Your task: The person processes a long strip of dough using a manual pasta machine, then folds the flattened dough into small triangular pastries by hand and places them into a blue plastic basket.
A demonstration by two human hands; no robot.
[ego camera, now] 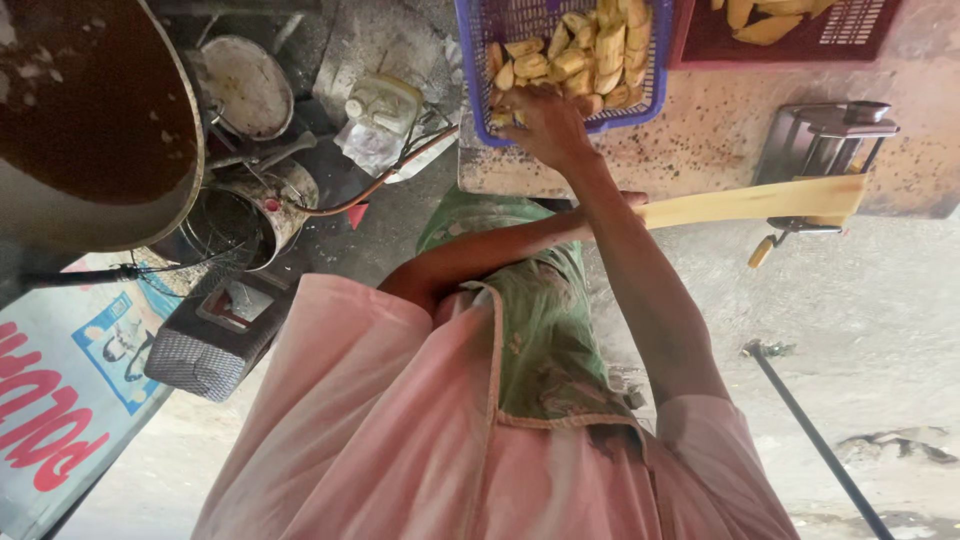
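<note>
The person wears a loose pale pink top (400,430) with short sleeves that end above the elbow, leaving both forearms bare. The cloth is thin and softly creased, with a plain stitched hem along its edges. Over its front lies a green apron (545,330), faded and marked with dark stains, edged in a light tan binding along its border. The one hand (545,125) in full view is bare, with no glove, ring or watch at the wrist.
</note>
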